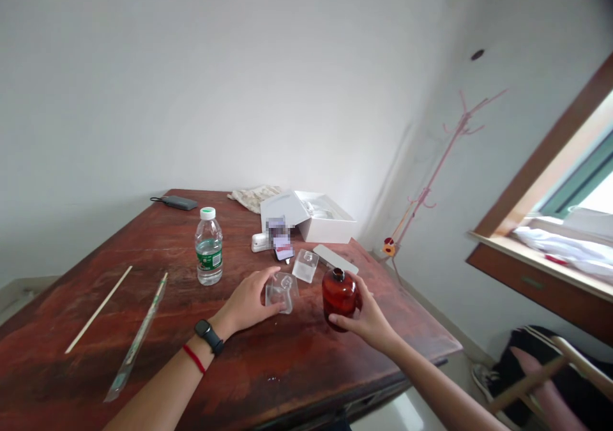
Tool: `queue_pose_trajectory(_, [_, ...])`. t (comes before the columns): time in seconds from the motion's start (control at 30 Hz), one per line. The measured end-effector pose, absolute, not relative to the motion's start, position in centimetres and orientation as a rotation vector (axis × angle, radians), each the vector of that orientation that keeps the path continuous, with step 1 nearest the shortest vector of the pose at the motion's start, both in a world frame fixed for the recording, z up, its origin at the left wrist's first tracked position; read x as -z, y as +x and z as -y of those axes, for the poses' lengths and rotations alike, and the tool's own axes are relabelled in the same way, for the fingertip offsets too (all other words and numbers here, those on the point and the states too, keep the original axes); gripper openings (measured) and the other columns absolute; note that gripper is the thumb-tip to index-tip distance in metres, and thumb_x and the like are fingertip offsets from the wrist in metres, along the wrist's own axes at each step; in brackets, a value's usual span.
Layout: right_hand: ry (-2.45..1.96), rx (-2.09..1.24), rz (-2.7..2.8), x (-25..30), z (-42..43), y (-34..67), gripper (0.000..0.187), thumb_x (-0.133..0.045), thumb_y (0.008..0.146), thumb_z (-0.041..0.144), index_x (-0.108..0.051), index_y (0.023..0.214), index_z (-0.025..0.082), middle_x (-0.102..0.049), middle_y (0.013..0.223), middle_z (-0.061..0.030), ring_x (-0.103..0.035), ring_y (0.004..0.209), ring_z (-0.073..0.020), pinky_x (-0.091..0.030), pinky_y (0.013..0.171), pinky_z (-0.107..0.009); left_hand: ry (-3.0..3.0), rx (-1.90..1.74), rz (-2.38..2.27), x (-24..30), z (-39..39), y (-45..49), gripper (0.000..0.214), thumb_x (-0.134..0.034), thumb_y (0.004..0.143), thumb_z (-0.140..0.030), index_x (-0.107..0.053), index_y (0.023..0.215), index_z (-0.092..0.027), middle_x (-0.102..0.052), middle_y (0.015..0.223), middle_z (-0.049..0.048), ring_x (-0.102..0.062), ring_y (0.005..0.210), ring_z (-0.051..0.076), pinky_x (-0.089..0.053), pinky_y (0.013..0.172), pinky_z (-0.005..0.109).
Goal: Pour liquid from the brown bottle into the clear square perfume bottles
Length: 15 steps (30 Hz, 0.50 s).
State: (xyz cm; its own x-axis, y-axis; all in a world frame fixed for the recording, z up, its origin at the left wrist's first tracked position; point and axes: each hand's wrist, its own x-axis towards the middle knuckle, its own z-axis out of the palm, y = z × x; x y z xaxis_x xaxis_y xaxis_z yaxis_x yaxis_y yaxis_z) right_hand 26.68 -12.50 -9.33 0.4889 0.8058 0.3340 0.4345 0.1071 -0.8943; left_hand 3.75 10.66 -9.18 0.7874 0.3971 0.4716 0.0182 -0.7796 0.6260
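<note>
My right hand (364, 319) is wrapped around a brown-red glass bottle (336, 295) with an uncapped neck, held upright at the table's right side. My left hand (253, 297), with a black watch on its wrist, grips a small clear plastic tray (282, 292) from the left, thumb along the near edge and fingers at the far edge. Just behind the two hands lies a second clear plastic tray (305, 266). A water bottle (209, 255) with a white cap, partly full, stands to the left of my left hand.
On the brown table (167, 329) lie a wrapped chopstick pack (138, 335) and a bare chopstick (98, 310). Farther back are a power bank (179, 202), a phone (282, 246), a white box (328, 230) and a cloth (253, 198). A pink coat stand (443, 156) rises beyond.
</note>
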Motion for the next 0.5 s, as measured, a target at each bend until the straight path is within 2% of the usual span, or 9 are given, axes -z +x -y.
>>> queue_pose_trajectory(0.17, [-1.591,-0.326,1.157,10.9,11.9,27.5,0.108,-0.095,0.066,0.047,-0.037,0.156,0.027,-0.06,0.149,-0.0181,-0.059,0.14,-0.0392,-0.046,0.119,-0.057,2.356,-0.791,-0.201,9.0,-10.3,3.7,0.084,-0.091,0.075,-0.032,-0.052,0.149,-0.028,-0.066,0.145,0.0119,-0.066,0.13,0.034,-0.049,0.115,0.051])
queue_pose_trajectory(0.27, [-1.621,-0.334,1.242,11.4,11.9,27.9,0.102,-0.089,0.074,0.046,-0.033,0.157,0.028,-0.056,0.153,-0.0169,-0.056,0.144,-0.0381,-0.043,0.122,-0.056,2.341,-0.791,-0.156,8.7,-10.0,3.6,0.084,-0.091,0.075,-0.031,-0.052,0.149,-0.029,-0.064,0.15,0.011,-0.063,0.135,0.035,-0.048,0.117,0.052])
queue_pose_trajectory(0.43, [-1.708,-0.315,1.277,11.1,11.7,28.1,0.093,-0.081,0.082,0.047,-0.03,0.157,0.03,-0.055,0.154,-0.0151,-0.05,0.148,-0.0373,-0.034,0.127,-0.059,2.296,-0.782,-0.148,8.4,-9.8,3.4,0.086,-0.089,0.077,-0.03,-0.048,0.153,-0.03,-0.06,0.154,0.0112,-0.062,0.136,0.035,-0.049,0.117,0.051])
queue_pose_trajectory(0.5, [-1.732,-0.336,1.317,10.7,11.5,28.2,0.093,-0.082,0.082,0.048,-0.031,0.157,0.029,-0.053,0.156,-0.0153,-0.05,0.149,-0.0374,-0.033,0.128,-0.06,2.28,-0.762,-0.165,8.4,-9.9,3.3,0.086,-0.088,0.079,-0.031,-0.047,0.155,-0.03,-0.061,0.153,0.0111,-0.066,0.13,0.034,-0.052,0.113,0.049])
